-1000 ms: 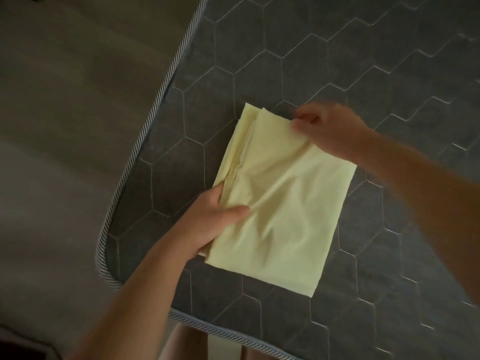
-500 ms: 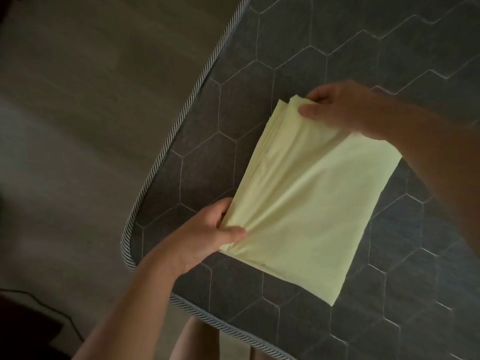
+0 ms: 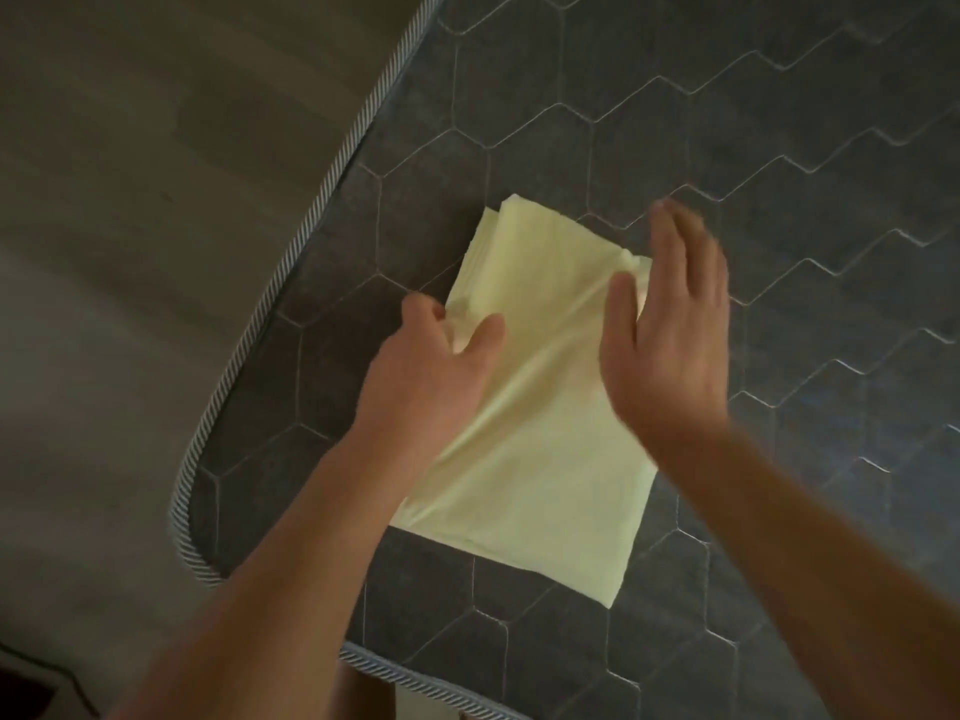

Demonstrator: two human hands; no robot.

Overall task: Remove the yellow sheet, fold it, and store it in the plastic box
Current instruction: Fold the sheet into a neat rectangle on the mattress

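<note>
The folded yellow sheet point(image 3: 540, 475) lies on the mattress point(image 3: 779, 148). The left hand point(image 3: 431, 371) pinches its left edge. The right hand point(image 3: 670, 335), fingers straight, overlaps its right edge.

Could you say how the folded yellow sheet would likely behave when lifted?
Probably floppy: the yellow sheet wrinkles where the left hand grips it. Its stacked layers at the far edge may slide apart. Thin cloth, so likely light.

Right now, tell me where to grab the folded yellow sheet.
Take the yellow sheet by its two long edges, fingers under the whole stack from left and right. Layers fan loose at the far-left edge; a top-only pinch would probably unfold it.
</note>
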